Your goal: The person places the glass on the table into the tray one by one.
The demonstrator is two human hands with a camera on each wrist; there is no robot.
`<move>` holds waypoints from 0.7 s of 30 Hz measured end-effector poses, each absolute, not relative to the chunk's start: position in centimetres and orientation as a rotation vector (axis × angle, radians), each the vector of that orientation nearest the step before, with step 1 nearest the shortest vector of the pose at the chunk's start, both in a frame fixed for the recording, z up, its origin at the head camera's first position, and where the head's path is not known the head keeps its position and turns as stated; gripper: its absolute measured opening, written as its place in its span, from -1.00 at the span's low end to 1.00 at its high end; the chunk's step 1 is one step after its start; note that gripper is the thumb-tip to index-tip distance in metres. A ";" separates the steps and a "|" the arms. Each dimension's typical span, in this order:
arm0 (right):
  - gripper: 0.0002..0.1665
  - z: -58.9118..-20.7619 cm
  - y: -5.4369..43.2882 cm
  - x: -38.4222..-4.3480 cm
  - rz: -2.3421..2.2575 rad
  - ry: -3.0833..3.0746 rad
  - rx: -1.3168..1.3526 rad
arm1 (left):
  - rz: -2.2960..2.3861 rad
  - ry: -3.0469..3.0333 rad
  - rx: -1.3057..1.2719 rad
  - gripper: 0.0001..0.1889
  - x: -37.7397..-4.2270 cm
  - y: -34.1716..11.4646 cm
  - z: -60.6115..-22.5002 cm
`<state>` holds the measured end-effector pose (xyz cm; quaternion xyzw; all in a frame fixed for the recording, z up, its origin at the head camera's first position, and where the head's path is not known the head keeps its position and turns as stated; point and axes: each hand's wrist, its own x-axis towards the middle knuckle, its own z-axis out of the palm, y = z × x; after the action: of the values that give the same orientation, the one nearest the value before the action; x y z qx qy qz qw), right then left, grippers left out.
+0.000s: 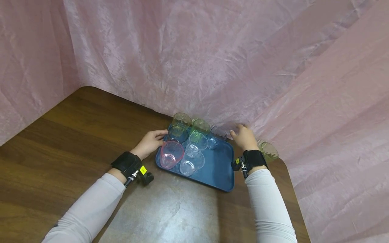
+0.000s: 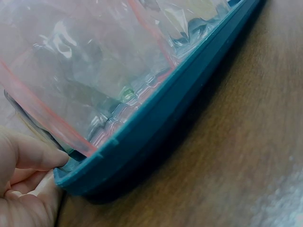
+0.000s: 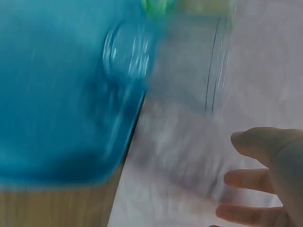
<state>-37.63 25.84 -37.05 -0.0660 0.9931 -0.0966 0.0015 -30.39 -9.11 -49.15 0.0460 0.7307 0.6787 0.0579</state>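
Note:
A blue tray (image 1: 217, 168) carries several see-through plastic cups. My left hand (image 1: 149, 143) pinches the tray's left rim between thumb and fingers, beside the pink-rimmed cup (image 1: 171, 155); the left wrist view shows this grip at the tray corner. Clear cups (image 1: 192, 163) stand next to the pink one, with a dark-rimmed cup (image 1: 178, 134), a green cup (image 1: 201, 127) and a yellowish cup (image 1: 182, 118) behind. Near the back right corner is a bluish-grey cup (image 3: 189, 64). My right hand (image 1: 244, 137) is beside it, fingers spread, touching nothing in the right wrist view.
A yellow-green cup (image 1: 269, 152) stands off the tray, to the right of my right wrist and partly hidden by it. Pink cloth (image 1: 194, 60) hangs close behind the wooden table (image 1: 60, 135). A grey patch (image 1: 170, 212) lies in front of the tray.

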 end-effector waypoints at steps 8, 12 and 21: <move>-0.32 -36.2 30.2 -37.4 -0.232 3.110 -0.061 | 2.064 2.209 0.139 -0.42 -30.5 -9.1 -49.2; -0.30 -35.9 32.0 -37.2 -0.190 3.102 0.007 | 2.055 2.219 0.142 -0.42 -30.5 -9.1 -49.2; -0.27 -36.0 35.3 -37.1 -0.116 3.073 0.144 | 2.061 2.214 0.129 -0.42 -30.6 -9.0 -49.3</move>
<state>-37.14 35.35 -35.97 0.0466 0.9977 -0.0376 0.0314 -30.56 -9.04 -49.29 0.0424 0.7301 0.6797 0.0570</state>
